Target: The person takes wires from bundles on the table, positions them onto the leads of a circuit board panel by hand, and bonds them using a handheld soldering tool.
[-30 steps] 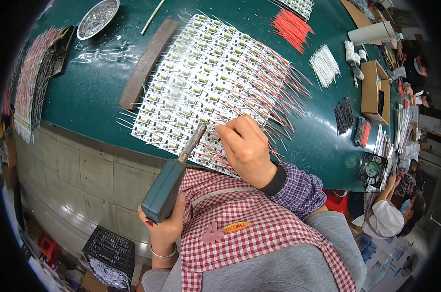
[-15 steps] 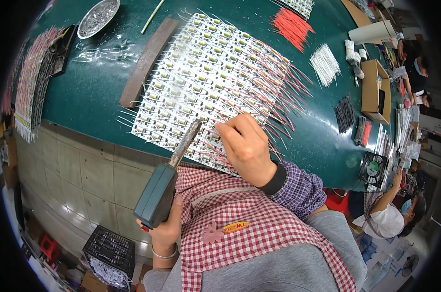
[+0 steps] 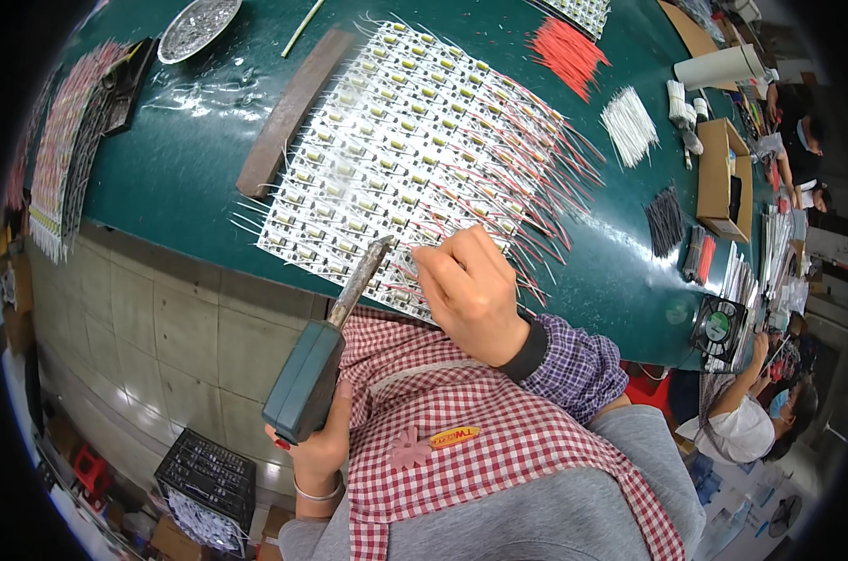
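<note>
My left hand [image 3: 323, 438] is closed around the dark green grip of a soldering gun [image 3: 304, 374]. Its darkened metal tip slants up and to the right, over the near part of a large sheet of white circuit boards [image 3: 340, 182]. Just right of the tip is my right hand [image 3: 471, 290], its thumb and forefinger pinched together low over the sheet. Whatever lies between these fingertips is too small to make out. Thin red wires [image 3: 559, 150] stick out along the sheet's right side, some passing beside and under my right hand. Small yellow-green components sit in rows across the boards.
A brown bar [image 3: 288, 117] lies along the sheet's left edge on the green table [image 3: 181, 164]. Farther off are a metal bowl [image 3: 197, 30], red wires [image 3: 570, 54] and white wires [image 3: 630, 126] in piles. At right stand a cardboard box [image 3: 714, 178] and a small fan [image 3: 718, 323].
The soldering gun's tip and my right fingertips have both shifted slightly toward me over the boards, staying close together. The whole view has moved a little.
</note>
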